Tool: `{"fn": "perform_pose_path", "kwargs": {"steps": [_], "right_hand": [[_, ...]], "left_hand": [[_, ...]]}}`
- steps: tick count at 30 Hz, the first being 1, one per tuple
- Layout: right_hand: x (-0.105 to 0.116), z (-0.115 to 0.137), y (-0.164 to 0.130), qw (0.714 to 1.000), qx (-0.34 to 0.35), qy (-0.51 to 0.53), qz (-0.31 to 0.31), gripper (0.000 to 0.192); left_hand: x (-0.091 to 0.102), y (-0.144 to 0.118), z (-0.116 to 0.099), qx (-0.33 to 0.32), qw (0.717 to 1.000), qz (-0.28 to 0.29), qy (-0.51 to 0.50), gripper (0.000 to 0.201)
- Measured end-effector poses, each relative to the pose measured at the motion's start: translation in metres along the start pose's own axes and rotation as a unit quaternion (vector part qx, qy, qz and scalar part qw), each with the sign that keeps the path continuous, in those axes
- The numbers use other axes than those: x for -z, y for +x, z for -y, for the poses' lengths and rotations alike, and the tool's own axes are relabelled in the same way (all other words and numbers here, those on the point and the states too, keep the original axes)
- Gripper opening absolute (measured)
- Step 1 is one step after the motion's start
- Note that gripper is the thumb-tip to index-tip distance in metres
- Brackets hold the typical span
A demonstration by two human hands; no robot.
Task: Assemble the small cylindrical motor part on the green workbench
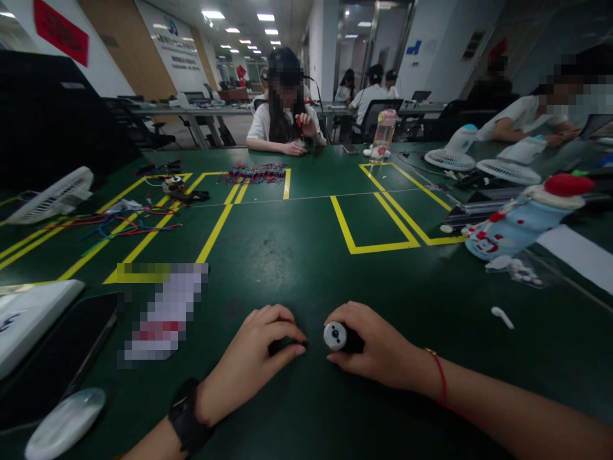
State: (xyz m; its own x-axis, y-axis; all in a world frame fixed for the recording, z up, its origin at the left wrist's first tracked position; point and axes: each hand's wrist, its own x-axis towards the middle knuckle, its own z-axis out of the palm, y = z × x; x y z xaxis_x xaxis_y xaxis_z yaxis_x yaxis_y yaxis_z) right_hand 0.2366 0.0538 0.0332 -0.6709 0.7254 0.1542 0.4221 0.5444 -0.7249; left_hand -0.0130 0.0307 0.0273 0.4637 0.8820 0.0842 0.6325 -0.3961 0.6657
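Nearest, bottom left: smooth pale mouse [64, 423] beside flat dark phone [57, 358]. Left hand [253, 358], black strap on wrist, curled shut over small dark part [282, 347] on green table [297, 255]. Right hand [378, 351], red string on wrist, closed around small round motor [335, 335], shiny grey end up, just beside the dark part. Farther back: yellow tape lines [368, 246], tangled red and blue wires [256, 174], white fan [52, 195]. No readable writing anywhere.

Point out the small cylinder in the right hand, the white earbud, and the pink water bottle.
small cylinder [334, 335], head view, on its round grey end face.
white earbud [501, 315], head view, on the middle of its body.
pink water bottle [384, 135], head view, on its clear side wall.
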Motion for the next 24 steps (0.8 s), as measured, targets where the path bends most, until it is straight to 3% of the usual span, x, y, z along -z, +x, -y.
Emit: {"fn": "perform_pose_path", "kwargs": {"steps": [4, 8, 11, 15, 21, 24], "right_hand": [[0.002, 0.001, -0.002, 1.0, 0.01, -0.009, 0.001, 0.035], [0.002, 0.002, -0.002, 0.999, 0.011, -0.031, 0.005, 0.035], [0.001, 0.002, -0.001, 0.999, 0.014, -0.043, 0.002, 0.032], [0.002, 0.0, 0.0, 0.998, 0.015, -0.055, 0.008, 0.028], [0.002, -0.002, 0.006, 0.999, 0.012, -0.046, 0.015, 0.027], [0.0, -0.003, 0.008, 0.999, 0.01, -0.036, 0.014, 0.024]], "left_hand": [[0.007, -0.002, -0.012, -0.006, 0.999, -0.018, -0.039, 0.008], [0.014, 0.006, -0.039, -0.035, 0.992, -0.078, -0.09, 0.01], [0.013, 0.016, -0.054, -0.049, 0.993, -0.071, -0.085, 0.011], [0.006, 0.026, -0.055, -0.036, 0.992, -0.038, -0.111, 0.012], [0.004, 0.028, -0.05, -0.035, 0.984, -0.077, -0.155, 0.012], [0.003, 0.031, -0.053, -0.021, 0.985, -0.053, -0.162, 0.013]]}}
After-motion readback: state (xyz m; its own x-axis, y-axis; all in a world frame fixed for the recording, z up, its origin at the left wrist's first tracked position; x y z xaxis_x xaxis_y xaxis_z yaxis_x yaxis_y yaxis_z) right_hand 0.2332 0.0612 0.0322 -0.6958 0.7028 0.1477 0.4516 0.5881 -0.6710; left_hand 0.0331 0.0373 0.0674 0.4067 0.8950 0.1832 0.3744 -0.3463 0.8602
